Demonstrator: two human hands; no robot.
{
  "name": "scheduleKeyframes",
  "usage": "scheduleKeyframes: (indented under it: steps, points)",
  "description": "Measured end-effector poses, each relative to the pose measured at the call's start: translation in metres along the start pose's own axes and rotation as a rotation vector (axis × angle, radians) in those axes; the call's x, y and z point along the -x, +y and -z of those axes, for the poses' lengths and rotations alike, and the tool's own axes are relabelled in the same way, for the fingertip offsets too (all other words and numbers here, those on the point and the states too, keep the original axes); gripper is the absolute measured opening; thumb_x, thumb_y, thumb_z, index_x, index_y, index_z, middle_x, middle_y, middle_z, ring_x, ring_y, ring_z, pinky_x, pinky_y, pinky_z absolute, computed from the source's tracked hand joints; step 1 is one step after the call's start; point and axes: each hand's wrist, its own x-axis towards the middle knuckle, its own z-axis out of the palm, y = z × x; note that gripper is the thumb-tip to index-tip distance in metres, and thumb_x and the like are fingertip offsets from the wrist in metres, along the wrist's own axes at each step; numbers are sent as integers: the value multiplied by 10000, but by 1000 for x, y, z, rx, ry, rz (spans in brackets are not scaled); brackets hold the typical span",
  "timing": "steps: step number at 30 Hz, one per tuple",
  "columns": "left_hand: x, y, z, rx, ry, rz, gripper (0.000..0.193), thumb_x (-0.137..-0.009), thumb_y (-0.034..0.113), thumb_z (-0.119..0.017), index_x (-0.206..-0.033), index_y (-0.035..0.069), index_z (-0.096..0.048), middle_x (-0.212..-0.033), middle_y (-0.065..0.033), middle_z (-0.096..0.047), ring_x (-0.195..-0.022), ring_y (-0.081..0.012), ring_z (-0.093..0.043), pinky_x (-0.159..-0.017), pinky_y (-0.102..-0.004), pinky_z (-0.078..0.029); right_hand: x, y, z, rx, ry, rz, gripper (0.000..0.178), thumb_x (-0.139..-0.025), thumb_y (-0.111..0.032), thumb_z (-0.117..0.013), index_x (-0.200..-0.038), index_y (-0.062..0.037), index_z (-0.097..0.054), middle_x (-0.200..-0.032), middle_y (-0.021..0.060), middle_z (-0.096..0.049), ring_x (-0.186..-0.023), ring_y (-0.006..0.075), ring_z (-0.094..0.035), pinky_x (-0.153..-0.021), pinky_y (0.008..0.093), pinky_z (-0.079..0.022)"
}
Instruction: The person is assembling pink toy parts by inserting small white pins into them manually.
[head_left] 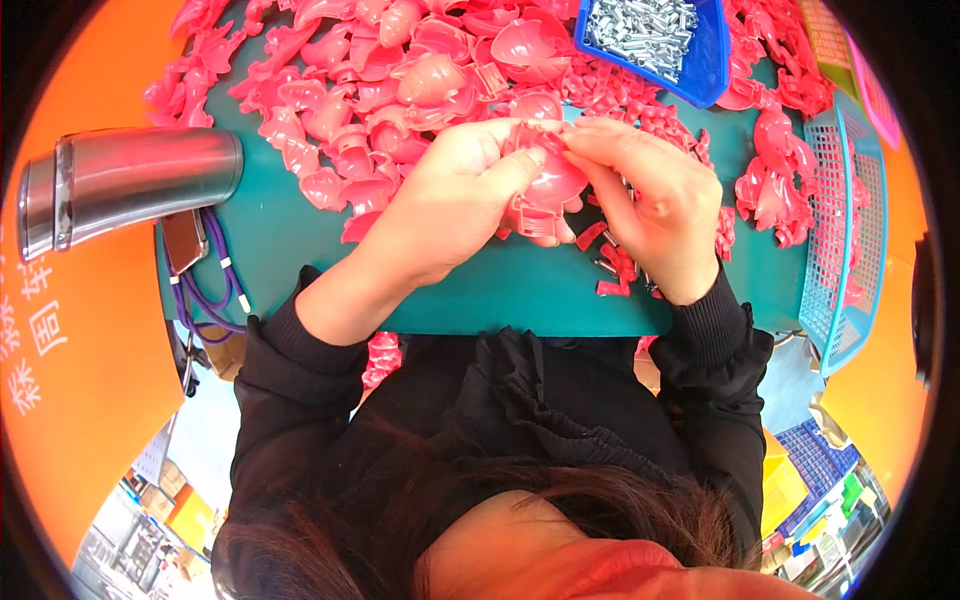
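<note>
A glossy pink-red, rounded plastic shell part (558, 186) is held up just above the table, between both hands. My left hand (465, 180) closes around its left side, thumb on top and fingers beneath. At the part's upper right edge, the thumb and fingertips of my right hand (655, 185) are pinched together; whether a small piece sits between them is hidden. Small red pieces and short metal pins (615, 265) lie on the table under my right hand. Beyond the hands spreads a heap of similar red plastic shells (430, 80).
A blue bin (712, 75) of metal pins stands at the far side among the red parts. To the right is a light blue mesh basket (828, 250). At left, a steel tumbler (150, 185) lies near a purple cord (225, 270) on the green table (480, 300).
</note>
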Motion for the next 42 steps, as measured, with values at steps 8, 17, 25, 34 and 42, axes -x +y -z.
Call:
scheduleKeyframes:
  steps: [8,17,25,34,42]
  points:
    - [1,-3,-2,24,52,-4,262,-942,134,-447,-1145,-19,-511,-907,-121,-647,-685,-171,-649,-595,-260,-533,3,1,-1,103,-84,116,216,-729,76,-638,-933,5,-651,-919,128,-680,-950,271,-652,-770,323,-534]
    - [-1,7,9,152,-3,-62,279,-954,115,-413,-1188,-16,-488,-962,-160,-623,-716,-208,-653,-617,-285,-546,-10,13,8,-137,-41,50,269,-793,12,-605,-1053,-30,-659,-997,128,-670,-957,276,-643,-813,341,-512]
    - [5,35,34,226,205,-400,303,-949,129,-426,-1209,-15,-484,-1070,-208,-600,-805,-228,-649,-675,-298,-554,-10,31,1,328,-90,82,242,-730,-25,-644,-969,-65,-656,-927,83,-593,-881,264,-535,-758,353,-429]
    - [10,36,51,195,232,-462,336,-946,134,-427,-1232,-38,-468,-1127,-205,-584,-874,-247,-640,-724,-322,-550,-12,21,-9,279,-110,104,324,-751,-115,-667,-1067,-78,-604,-1108,92,-578,-1058,274,-526,-869,368,-428]
    - [26,41,41,26,263,-591,311,-947,119,-419,-1205,-45,-478,-1064,-208,-605,-873,-291,-635,-729,-357,-539,-10,-33,-44,251,-266,233,401,-691,-261,-704,-1039,-101,-587,-1080,70,-572,-1062,264,-516,-919,395,-394]
